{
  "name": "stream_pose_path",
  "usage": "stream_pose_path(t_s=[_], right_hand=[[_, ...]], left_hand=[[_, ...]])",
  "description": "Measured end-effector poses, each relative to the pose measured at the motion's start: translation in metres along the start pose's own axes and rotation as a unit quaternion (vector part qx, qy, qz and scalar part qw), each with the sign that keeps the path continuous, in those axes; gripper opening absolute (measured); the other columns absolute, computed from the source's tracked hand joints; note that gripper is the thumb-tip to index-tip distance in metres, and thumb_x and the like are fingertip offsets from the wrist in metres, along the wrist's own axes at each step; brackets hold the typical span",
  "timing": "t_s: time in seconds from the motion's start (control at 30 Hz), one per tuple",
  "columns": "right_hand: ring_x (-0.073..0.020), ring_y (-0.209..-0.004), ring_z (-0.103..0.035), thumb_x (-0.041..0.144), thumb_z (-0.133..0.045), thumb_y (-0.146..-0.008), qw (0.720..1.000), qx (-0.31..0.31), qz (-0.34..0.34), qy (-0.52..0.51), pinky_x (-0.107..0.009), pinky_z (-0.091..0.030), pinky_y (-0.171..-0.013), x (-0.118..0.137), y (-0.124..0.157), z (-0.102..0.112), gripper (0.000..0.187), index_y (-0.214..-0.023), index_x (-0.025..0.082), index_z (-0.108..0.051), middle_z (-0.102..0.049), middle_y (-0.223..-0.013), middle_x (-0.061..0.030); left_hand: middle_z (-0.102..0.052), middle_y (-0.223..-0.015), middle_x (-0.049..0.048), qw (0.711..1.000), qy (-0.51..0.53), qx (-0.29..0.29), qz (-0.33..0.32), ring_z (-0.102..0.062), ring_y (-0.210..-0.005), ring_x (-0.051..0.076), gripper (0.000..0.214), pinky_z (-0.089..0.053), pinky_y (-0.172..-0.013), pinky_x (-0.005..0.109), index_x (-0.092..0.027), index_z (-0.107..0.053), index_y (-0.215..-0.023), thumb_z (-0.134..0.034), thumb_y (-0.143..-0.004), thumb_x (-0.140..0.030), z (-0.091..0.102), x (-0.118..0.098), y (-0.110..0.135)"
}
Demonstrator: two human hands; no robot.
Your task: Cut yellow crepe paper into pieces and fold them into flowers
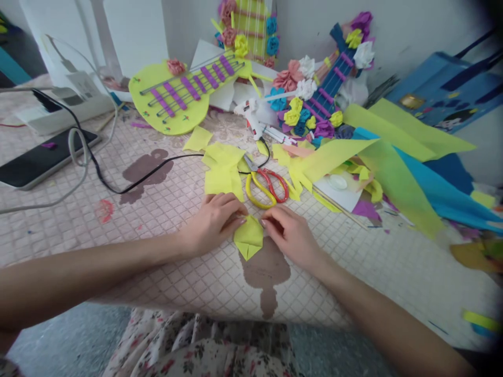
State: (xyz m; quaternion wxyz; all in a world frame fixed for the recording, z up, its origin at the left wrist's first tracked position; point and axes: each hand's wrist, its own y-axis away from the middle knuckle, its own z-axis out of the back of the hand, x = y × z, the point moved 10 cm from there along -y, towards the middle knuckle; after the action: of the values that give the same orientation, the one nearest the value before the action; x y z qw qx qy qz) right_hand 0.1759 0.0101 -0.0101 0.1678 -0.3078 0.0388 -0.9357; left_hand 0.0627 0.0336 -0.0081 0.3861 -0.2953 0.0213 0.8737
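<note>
A small piece of folded yellow paper (pixel 248 238) lies between my hands, its lower end coming to a point. My left hand (pixel 214 220) pinches its upper left edge between thumb and fingers. On the other side my right hand (pixel 293 233) has its fingertips closed at the upper right corner of the same paper. Just beyond my hands rest scissors (pixel 267 186) with one yellow and one red handle. Several cut yellow paper pieces (pixel 223 170) lie to their left, partly under the blades.
A hot glue gun (pixel 251 118) stands behind the scissors, its black cord crossing the table. Paper guitars (pixel 168 99) with flowers lean at the back. Yellow paper strips (pixel 341 157) and a blue strip (pixel 444 183) spread rightward. A phone (pixel 47 157) and power strip (pixel 70 107) are on the left.
</note>
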Motion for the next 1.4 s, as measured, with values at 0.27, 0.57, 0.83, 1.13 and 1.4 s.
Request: stream_pose_path(t_s=[0.27,0.57,0.83,1.13,1.4], right_hand=[[-0.0157,-0.076,-0.059,0.017,-0.06,-0.08,0.998,0.013,-0.032,0.045,-0.029,-0.046,-0.069,-0.002,0.0,-0.01,0.013,-0.087,0.021,-0.049,-0.058,-0.088,-0.0013],[-0.0141,-0.07,-0.054,0.016,-0.06,-0.079,0.996,0.014,-0.04,-0.079,-0.027,-0.041,-0.063,0.0,-0.003,-0.006,0.01,-0.078,0.021,-0.051,-0.055,-0.079,0.0003],[-0.008,-0.053,-0.043,0.031,-0.064,-0.079,0.895,-0.048,-0.166,-0.412,-0.022,-0.035,-0.048,-0.031,0.001,-0.008,0.019,-0.077,0.02,-0.049,-0.048,-0.067,0.0043],[-0.0118,-0.064,-0.054,0.026,-0.057,-0.085,0.906,0.034,-0.135,-0.4,-0.026,-0.043,-0.06,-0.019,0.004,-0.015,0.03,-0.109,0.025,-0.04,-0.057,-0.075,0.0038],[-0.0101,-0.062,-0.054,0.025,-0.055,-0.086,0.93,0.027,-0.126,-0.345,-0.024,-0.045,-0.057,-0.019,0.003,-0.01,0.01,-0.089,0.022,-0.046,-0.053,-0.074,0.0035]], left_hand=[[-0.058,-0.099,0.0062,0.998,-0.054,-0.013,0.002,-0.052,-0.095,0.023,0.017,-0.037,-0.082,0.038,-0.018,-0.058,-0.1,-0.057,-0.084,-0.023,-0.002,-0.002,-0.004],[-0.062,-0.087,0.0033,0.995,0.093,-0.028,0.01,-0.055,-0.085,0.018,0.003,-0.043,-0.078,0.033,-0.016,-0.056,-0.084,-0.058,-0.083,-0.019,0.002,-0.004,-0.005],[-0.064,-0.081,0.0023,0.939,0.333,0.027,0.082,-0.059,-0.067,0.012,0.045,-0.046,-0.056,0.021,-0.016,-0.044,-0.116,-0.065,-0.079,-0.033,-0.012,0.008,0.001],[-0.058,-0.067,-0.0039,0.891,0.39,0.204,0.108,-0.056,-0.057,0.009,0.042,-0.044,-0.052,0.019,-0.018,-0.044,-0.116,-0.063,-0.078,-0.023,-0.032,0.014,0.006],[-0.06,-0.081,-0.001,0.851,0.467,0.177,0.161,-0.061,-0.063,0.01,0.042,-0.05,-0.057,0.023,-0.019,-0.043,-0.112,-0.065,-0.077,-0.027,-0.028,0.021,0.004]])
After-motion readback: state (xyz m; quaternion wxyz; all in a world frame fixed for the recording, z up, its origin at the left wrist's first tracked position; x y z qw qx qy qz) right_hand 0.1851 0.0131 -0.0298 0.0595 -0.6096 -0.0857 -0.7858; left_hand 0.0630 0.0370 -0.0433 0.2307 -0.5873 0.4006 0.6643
